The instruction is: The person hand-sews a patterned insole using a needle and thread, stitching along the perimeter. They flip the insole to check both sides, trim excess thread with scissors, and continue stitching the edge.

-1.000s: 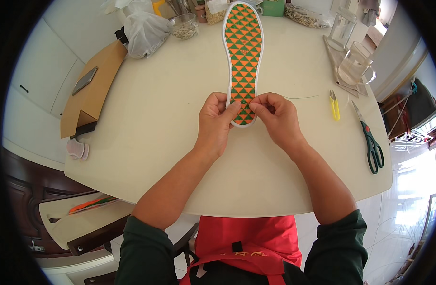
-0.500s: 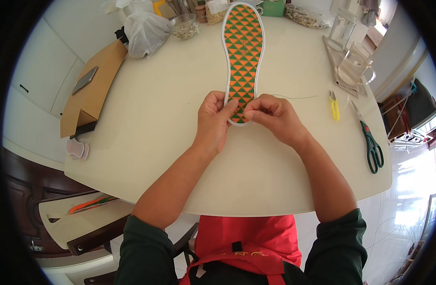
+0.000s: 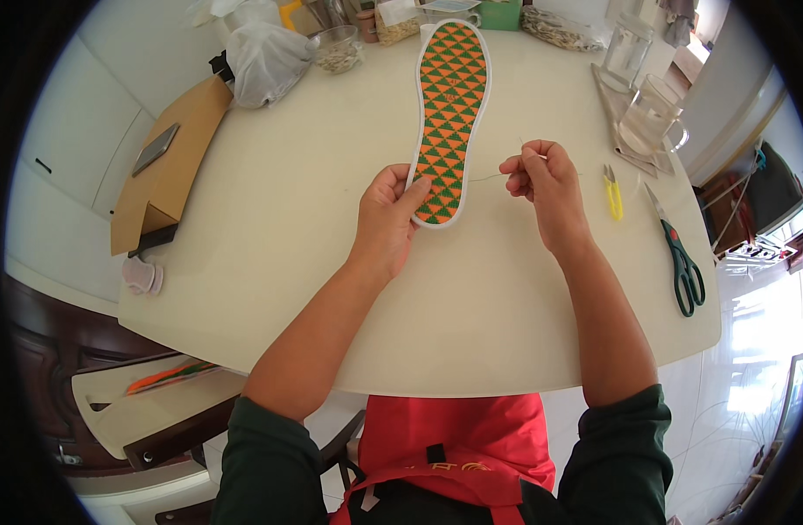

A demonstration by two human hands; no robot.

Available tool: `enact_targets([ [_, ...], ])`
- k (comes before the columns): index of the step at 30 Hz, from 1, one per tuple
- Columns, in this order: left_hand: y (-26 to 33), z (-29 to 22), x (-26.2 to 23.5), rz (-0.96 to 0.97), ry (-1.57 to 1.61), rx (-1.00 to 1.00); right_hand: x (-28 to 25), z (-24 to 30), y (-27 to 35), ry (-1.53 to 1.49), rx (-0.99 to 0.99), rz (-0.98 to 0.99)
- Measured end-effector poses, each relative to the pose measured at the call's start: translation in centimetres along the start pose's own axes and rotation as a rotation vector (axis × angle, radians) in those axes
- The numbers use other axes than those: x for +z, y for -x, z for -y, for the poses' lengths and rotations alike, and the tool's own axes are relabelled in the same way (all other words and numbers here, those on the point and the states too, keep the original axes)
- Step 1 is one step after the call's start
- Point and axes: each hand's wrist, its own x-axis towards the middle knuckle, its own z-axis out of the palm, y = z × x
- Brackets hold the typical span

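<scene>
I see my left hand [image 3: 388, 214] closed on the heel end of the insole [image 3: 450, 118], thumb pressed on its patterned top and the other fingers tucked underneath. The insole is long, white-rimmed, covered in orange and green triangles, and lies flat on the pale round table [image 3: 331, 175], its toe pointing away from me toward the far edge. My right hand [image 3: 541, 179] sits just to the right of the heel, apart from it, with fingertips pinched together on a thin thread [image 3: 487, 178] that runs back to the insole's edge; whether a needle is in that pinch I cannot tell.

Right of that hand lie small yellow snips [image 3: 612, 192], and further right a pair of green-handled scissors [image 3: 681, 258]. On a tray at the far right stands a clear glass pitcher [image 3: 651, 118] that looks empty, with a clear glass jar [image 3: 629, 48] behind it. At the far edge a small glass bowl [image 3: 338, 51] holds pale seeds or shells, and beside it sits a tied translucent plastic bag [image 3: 266, 61] whose contents I cannot make out. A green box [image 3: 504, 13] stands past the toe. On the left, a brown cardboard box [image 3: 170, 171] overhangs the table rim with a dark flat phone [image 3: 155, 149] lying on top
</scene>
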Motion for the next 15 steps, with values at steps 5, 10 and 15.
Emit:
enact_targets([
  [5, 0.2, 0.0, 0.5, 0.03, 0.039, 0.096, -0.9, 0.3, -0.4, 0.116, -0.085, 0.055],
  [10, 0.1, 0.2, 0.4, 0.08, -0.029, 0.116, 0.1, 0.0, 0.3, 0.039, -0.105, 0.272],
  [15, -0.1, 0.6, 0.2, 0.09, -0.146, 0.107, 1.0, -0.2, 0.9, 0.01, -0.091, 0.249],
])
